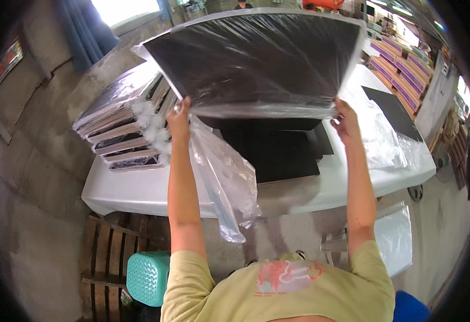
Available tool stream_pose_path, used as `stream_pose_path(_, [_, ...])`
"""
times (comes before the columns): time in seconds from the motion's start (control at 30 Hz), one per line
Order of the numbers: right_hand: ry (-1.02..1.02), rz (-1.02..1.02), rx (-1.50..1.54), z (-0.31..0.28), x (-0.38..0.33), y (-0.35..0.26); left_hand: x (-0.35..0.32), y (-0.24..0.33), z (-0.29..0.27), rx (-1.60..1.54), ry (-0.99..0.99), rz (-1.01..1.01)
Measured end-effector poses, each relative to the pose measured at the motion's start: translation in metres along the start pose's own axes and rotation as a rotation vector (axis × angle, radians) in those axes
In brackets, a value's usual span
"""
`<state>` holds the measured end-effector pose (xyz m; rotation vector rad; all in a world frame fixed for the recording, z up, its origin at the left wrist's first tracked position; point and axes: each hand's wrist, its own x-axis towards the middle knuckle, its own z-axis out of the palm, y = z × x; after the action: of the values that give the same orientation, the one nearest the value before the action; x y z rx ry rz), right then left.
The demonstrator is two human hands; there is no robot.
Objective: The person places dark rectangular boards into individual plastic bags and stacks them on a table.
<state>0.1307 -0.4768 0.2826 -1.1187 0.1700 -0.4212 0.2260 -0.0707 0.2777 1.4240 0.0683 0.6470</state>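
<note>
Short of the white table [122,188], off its left end, 1 green stool [148,278] (seat dotted with holes), just beside a slatted wooden pallet [103,241]. Short of its right end, a pale, shiny flat piece [396,239]. Down over the table's near edge, a loose tail of clear plastic [227,177]. Above the table's middle, held up and tilted by 2 hands, 1 black panel [261,59] in clear plastic: left hand [178,119] pinched narrow on the near left corner, right hand [346,121] pinched likewise on the near right corner. Beneath, on the table's middle, overlapping black boards [278,155]. On the table's left, a stack of wrapped panels [118,131]; on its right, crumpled plastic [377,137] beside another black board [393,110]. Beyond the table's left, a blue curtain [87,37] near a bright window [125,8]; beyond its right, stacked boards with purple stripes [401,72]; beyond its far edge, 1 person [243,5] (mostly hidden by the raised panel).
</note>
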Motion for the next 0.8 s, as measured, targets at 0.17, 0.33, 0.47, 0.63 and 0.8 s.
stream_pose_path(0.17, [0.02,-0.284,-0.214,-0.013,0.01,0.048,-0.008,-0.044,-0.013,0.38,-0.044,0.186])
stream_pose_path(0.33, [0.139,-0.394,-0.683,0.0,-0.034,-0.021,-0.047,0.052,-0.019,0.586,0.028,0.421])
stream_pose_path(0.47, [0.087,-0.399,-0.688,-0.021,-0.061,-0.038,-0.085,0.079,-0.037,0.256,-0.36,0.107])
stream_pose_path(0.63, [-0.016,0.082,-0.761,-0.08,-0.101,0.038,-0.146,0.007,-0.078,0.298,-0.396,-0.092])
stream_pose_path(0.8, [-0.097,0.159,-0.519,-0.126,-0.153,0.124,-0.208,-0.09,-0.106,0.81,-0.41,-0.283])
